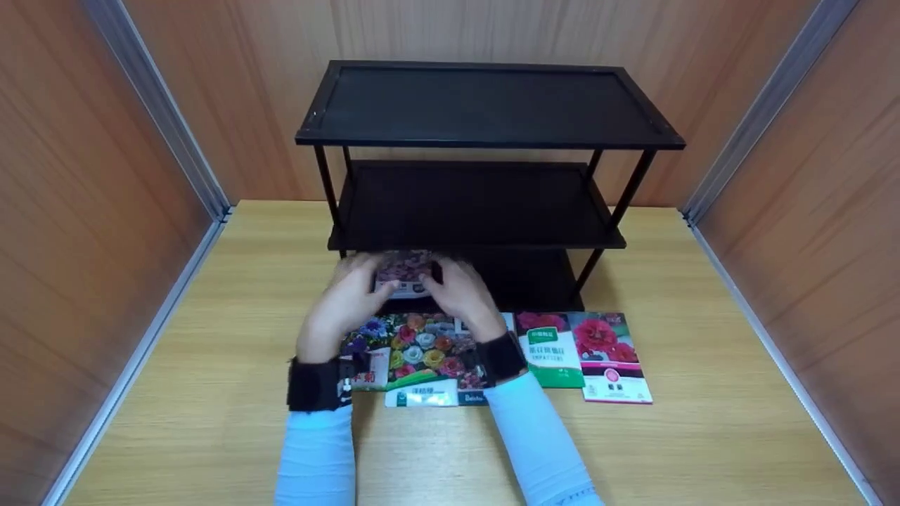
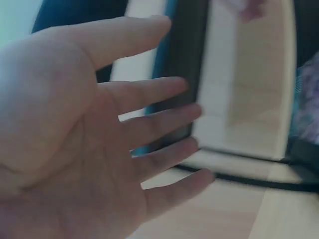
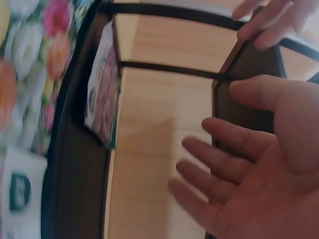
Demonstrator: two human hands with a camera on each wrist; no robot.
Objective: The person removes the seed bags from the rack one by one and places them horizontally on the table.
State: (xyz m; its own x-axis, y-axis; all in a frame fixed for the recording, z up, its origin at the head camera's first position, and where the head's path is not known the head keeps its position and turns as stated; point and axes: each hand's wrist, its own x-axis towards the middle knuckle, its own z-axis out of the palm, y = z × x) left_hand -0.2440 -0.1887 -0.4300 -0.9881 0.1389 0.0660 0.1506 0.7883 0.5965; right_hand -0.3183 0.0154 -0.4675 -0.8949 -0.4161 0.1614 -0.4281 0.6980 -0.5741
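Note:
A flower seed packet (image 1: 403, 269) with pink blooms lies on the bottom board (image 1: 538, 281) of a black three-tier shelf, toward its left end. My left hand (image 1: 349, 295) is beside the packet on the left, fingers fairly straight and apart. On the other side is my right hand (image 1: 460, 292), its fingers spread and slightly bent. The right wrist view shows the packet (image 3: 104, 92) lying on the board, clear of both hands. In the left wrist view only an edge of the packet (image 2: 309, 102) enters at the right, and the palm holds nothing.
In front of the shelf lies a row of seed packets: a blue-flowered one (image 1: 373, 344), a multicoloured one (image 1: 425, 348), one partly behind my right wrist (image 1: 471, 379), a green-and-white one (image 1: 552, 355) and a pink one (image 1: 612, 355). The middle board (image 1: 478, 204) overhangs the bottom one.

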